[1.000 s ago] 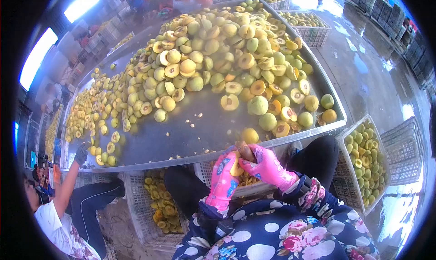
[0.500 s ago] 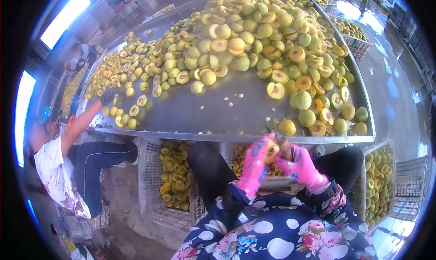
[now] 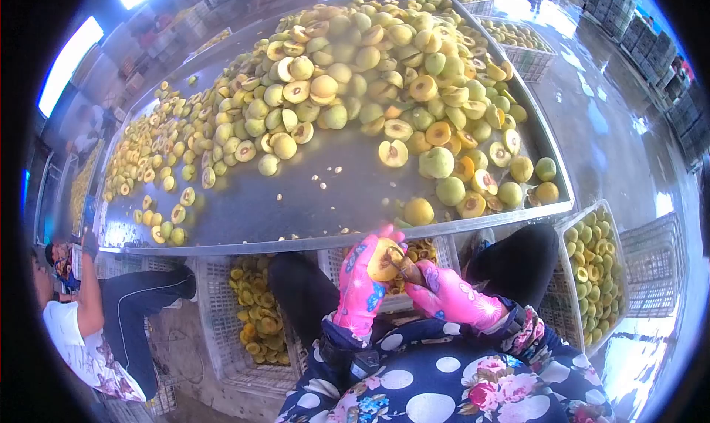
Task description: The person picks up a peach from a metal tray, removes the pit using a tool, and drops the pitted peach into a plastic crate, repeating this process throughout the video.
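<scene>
My left hand (image 3: 360,279), in a pink patterned glove, is closed around a halved yellow peach (image 3: 384,259), its cut face turned up toward me. A pitting knife with a curved metal loop and brownish handle (image 3: 413,274) is gripped in my right hand (image 3: 452,296), also gloved in pink. The loop lies against the cut face of the peach half; whether a pit is still inside cannot be made out. Both hands are over my lap, just off the near edge of the metal table (image 3: 296,244). A large pile of halved peaches (image 3: 325,90) covers much of that table.
Below the table edge stand a crate of peach pieces (image 3: 214,327) and another crate (image 3: 333,264) between my knees. At my right is a crate of greenish peaches (image 3: 566,275) beside a stack of crates (image 3: 651,256). A co-worker (image 3: 85,334) sits to the left.
The view has turned, so table and pile sit further left. My hands now hold the peach half and knife more plainly in sight. The co-worker's arm has drawn back from the peaches.
</scene>
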A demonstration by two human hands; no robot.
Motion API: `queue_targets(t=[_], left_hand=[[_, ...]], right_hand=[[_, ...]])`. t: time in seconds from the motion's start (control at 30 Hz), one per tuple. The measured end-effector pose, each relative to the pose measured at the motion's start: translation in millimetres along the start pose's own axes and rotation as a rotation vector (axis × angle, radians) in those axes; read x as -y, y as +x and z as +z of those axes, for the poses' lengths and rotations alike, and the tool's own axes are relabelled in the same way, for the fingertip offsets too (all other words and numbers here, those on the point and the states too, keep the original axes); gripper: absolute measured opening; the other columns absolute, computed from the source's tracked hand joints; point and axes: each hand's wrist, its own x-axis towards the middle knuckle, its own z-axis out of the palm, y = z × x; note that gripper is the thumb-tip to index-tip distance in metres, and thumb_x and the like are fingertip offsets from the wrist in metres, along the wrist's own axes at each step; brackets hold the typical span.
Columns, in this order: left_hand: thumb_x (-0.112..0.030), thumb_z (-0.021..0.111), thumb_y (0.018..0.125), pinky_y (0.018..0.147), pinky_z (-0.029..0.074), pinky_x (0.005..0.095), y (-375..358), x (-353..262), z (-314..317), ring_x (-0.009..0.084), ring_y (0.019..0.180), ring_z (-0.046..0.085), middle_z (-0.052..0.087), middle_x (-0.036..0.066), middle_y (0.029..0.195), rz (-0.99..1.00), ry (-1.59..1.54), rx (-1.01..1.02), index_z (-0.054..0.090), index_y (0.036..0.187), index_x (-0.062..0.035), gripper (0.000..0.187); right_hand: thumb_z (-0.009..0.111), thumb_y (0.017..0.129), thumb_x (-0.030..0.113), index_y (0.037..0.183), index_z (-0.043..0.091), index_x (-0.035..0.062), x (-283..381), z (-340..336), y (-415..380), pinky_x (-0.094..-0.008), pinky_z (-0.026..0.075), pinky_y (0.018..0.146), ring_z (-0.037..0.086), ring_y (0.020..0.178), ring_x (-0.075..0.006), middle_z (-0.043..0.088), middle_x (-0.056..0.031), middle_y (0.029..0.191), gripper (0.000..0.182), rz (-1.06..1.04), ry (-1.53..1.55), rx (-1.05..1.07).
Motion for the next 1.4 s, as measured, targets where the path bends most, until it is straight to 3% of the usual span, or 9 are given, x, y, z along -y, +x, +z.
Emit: queue_targets(t=[0.03, 0.13, 0.33, 0.43, 0.53, 0.83, 1.03, 1.23, 1.4], left_hand=[[-0.021, 0.045, 0.093, 0.083, 0.048, 0.0349, 0, 1, 1, 0.0261, 0.093, 0.059, 0.058, 0.02, 0.108, 0.0, 0.003, -0.006, 0.05, 0.117, 0.005, 0.036], [-0.021, 0.045, 0.093, 0.084, 0.048, 0.0349, 1, 4, 2, 0.026, 0.093, 0.059, 0.058, 0.02, 0.108, 0.003, -0.022, -0.002, 0.05, 0.117, 0.0051, 0.036], [-0.02, 0.046, 0.092, 0.084, 0.048, 0.0345, 0, 8, 8, 0.0253, 0.094, 0.059, 0.059, 0.02, 0.107, 0.055, 0.037, -0.018, 0.051, 0.115, 0.005, 0.034], [-0.018, 0.048, 0.091, 0.079, 0.05, 0.033, 2, 15, 7, 0.0245, 0.09, 0.06, 0.061, 0.019, 0.102, 0.098, 0.036, -0.093, 0.053, 0.112, 0.0051, 0.031], [-0.016, 0.049, 0.09, 0.074, 0.051, 0.0311, 2, 10, 1, 0.0223, 0.085, 0.062, 0.062, 0.017, 0.097, 0.038, 0.153, -0.057, 0.057, 0.106, 0.005, 0.028], [-0.016, 0.055, 0.088, 0.073, 0.05, 0.0272, 10, 11, -20, 0.0164, 0.08, 0.061, 0.063, 0.012, 0.091, -0.018, 0.309, -0.055, 0.06, 0.104, 0.0035, 0.026], [-0.008, 0.063, 0.083, 0.074, 0.049, 0.0245, 14, 31, -39, 0.0141, 0.082, 0.061, 0.065, 0.011, 0.093, 0.232, 0.365, -0.254, 0.061, 0.102, 0.0026, 0.022], [-0.01, 0.063, 0.084, 0.064, 0.048, 0.0232, 19, 39, -48, 0.0108, 0.071, 0.059, 0.066, 0.007, 0.086, 0.315, 0.427, -0.308, 0.064, 0.098, -0.0009, 0.017], [-0.013, 0.063, 0.084, 0.065, 0.048, 0.0233, 17, 34, -48, 0.0108, 0.07, 0.059, 0.066, 0.007, 0.085, 0.209, 0.469, -0.342, 0.065, 0.095, -0.0005, 0.017]], right_hand=[[0.054, 0.089, 0.017, 0.102, 0.048, 0.001, -1, 1, 0, -0.0271, 0.043, 0.052, 0.054, 0.057, -0.0104, 0.054, -0.0029, 0.066, 0.022, 0.011, 0.009, 0.001], [0.055, 0.088, 0.02, 0.101, 0.046, -0.0019, -2, 1, 1, -0.0371, 0.044, 0.053, 0.061, 0.058, -0.0289, 0.057, -0.0167, 0.065, 0.027, 0.003, 0.001, -0.003], [0.052, 0.088, 0.018, 0.1, 0.046, -0.0016, -2, 7, 2, -0.0377, 0.044, 0.052, 0.061, 0.061, -0.033, 0.056, -0.0177, 0.065, 0.024, -0.035, -0.046, -0.045], [0.052, 0.089, 0.016, 0.096, 0.046, 0.0023, -13, 11, 4, -0.0312, 0.043, 0.049, 0.056, 0.055, -0.0146, 0.054, -0.0056, 0.064, 0.016, -0.055, -0.038, -0.035], [0.054, 0.087, 0.015, 0.095, 0.046, 0.0016, -17, 11, 4, -0.0359, 0.043, 0.051, 0.058, 0.057, -0.0199, 0.055, -0.0094, 0.065, 0.018, -0.165, -0.055, -0.04], [0.054, 0.085, 0.021, 0.095, 0.045, -0.0006, -23, 3, 16, -0.0415, 0.045, 0.058, 0.059, 0.068, -0.0394, 0.056, -0.023, 0.07, 0.025, 0.012, -0.087, 0.129], [0.051, 0.083, 0.018, 0.091, 0.046, -0.0061, -30, 16, 28, -0.0431, 0.046, 0.055, 0.061, 0.067, -0.039, 0.058, -0.0248, 0.069, 0.026, -0.041, -0.359, 0.099], [0.051, 0.082, 0.016, 0.091, 0.045, -0.0071, -41, 28, 35, -0.043, 0.046, 0.053, 0.061, 0.066, -0.0381, 0.059, -0.0239, 0.07, 0.025, -0.036, -0.251, 0.139], [0.054, 0.081, 0.016, 0.088, 0.046, -0.0038, -46, 27, 39, -0.0412, 0.044, 0.053, 0.061, 0.064, -0.0346, 0.057, -0.0206, 0.067, 0.023, 0.0, -0.296, 0.165]])
